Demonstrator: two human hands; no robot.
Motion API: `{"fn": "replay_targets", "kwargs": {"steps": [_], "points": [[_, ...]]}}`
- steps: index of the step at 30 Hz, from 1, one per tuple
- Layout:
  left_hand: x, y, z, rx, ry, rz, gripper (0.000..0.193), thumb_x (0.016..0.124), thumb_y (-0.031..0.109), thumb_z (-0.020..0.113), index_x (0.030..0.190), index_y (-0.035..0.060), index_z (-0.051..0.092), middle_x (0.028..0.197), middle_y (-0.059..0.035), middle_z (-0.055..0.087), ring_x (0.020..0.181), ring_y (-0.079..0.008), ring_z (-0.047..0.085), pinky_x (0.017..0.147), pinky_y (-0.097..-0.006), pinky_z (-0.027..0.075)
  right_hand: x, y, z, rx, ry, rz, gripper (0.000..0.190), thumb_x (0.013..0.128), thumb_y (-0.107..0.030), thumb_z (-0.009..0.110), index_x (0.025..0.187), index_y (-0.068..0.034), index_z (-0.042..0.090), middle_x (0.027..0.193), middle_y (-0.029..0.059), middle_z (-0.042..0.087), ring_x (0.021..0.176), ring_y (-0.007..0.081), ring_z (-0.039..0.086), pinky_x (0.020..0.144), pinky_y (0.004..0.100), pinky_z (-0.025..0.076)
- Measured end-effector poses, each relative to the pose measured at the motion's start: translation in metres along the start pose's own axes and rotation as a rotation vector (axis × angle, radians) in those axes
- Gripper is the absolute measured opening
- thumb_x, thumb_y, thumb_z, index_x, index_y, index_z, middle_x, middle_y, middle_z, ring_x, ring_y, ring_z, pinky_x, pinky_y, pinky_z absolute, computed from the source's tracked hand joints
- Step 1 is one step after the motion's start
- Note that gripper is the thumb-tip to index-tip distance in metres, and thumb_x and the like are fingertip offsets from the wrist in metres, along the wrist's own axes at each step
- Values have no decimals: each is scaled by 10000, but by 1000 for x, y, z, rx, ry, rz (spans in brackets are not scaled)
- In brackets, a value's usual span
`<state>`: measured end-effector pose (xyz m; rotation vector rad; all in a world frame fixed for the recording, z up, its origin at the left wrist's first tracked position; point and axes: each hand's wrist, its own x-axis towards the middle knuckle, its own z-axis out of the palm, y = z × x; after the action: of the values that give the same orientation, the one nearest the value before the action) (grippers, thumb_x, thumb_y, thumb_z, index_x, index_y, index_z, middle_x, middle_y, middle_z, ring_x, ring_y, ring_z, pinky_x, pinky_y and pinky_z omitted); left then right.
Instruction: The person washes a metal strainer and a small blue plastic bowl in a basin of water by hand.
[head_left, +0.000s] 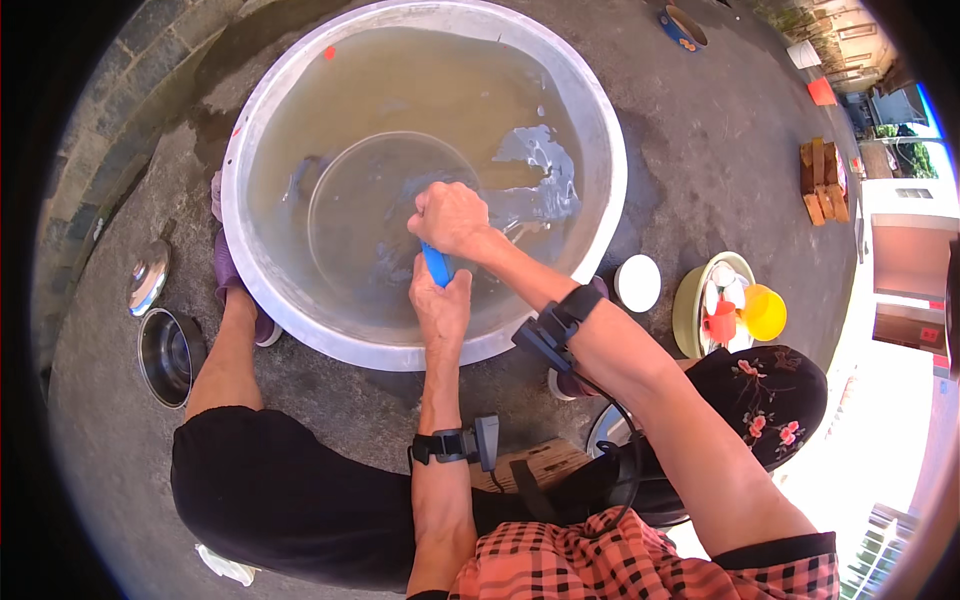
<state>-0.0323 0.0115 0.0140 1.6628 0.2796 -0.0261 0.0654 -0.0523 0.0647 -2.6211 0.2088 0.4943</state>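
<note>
A wide metal basin (315, 346) of cloudy water (420, 82) stands on the ground between my feet. Over its near half, my left hand (441, 304) grips the lower end of a blue object (436, 265), perhaps a cloth or a handle. My right hand (451, 217) is closed in a fist around its upper end. Both hands hide most of it, so its full shape cannot be told. Under the water a round ring (312, 202) shows, and a dark shape (306, 174) lies at the left.
At the left are a steel pot (171, 357) and a lid (150, 276). To the right stand a white round container (637, 283) and a pale green tub (685, 319) with a red mug (721, 322) and yellow cup (765, 313). A wooden stool (823, 181) stands farther off.
</note>
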Motion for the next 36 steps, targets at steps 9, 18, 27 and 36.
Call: {"fn": "replay_targets", "kwargs": {"steps": [9,18,27,36], "points": [[3,12,5,128,-44,-157,289,711,83,592,988,3,571,718,-34,552,613,-118,498,568,-308,436,26,33,12,203,-39,104,187,700,-252,613,773,-98,691,821,168,660,776,352,633,717,417,520],[3,14,-19,-215,11,-196,273,704,64,581,972,15,582,744,34,531,607,-65,460,532,-247,411,-20,19,26,496,143,-197,177,695,-190,607,689,-14,619,666,207,606,653,374,595,639,425,484],[1,31,-9,-205,-85,-231,338,693,68,589,1026,12,592,832,23,561,694,-70,489,599,-238,430,-12,36,19,576,197,-62,195,704,-198,598,687,-4,594,689,211,604,641,373,593,613,434,470],[2,23,-10,-80,-211,-259,321,732,59,584,1048,2,587,916,3,571,785,-75,501,687,-234,434,8,50,17,463,259,-50,204,727,-205,589,695,-4,590,680,217,602,681,399,586,631,466,461]]}}
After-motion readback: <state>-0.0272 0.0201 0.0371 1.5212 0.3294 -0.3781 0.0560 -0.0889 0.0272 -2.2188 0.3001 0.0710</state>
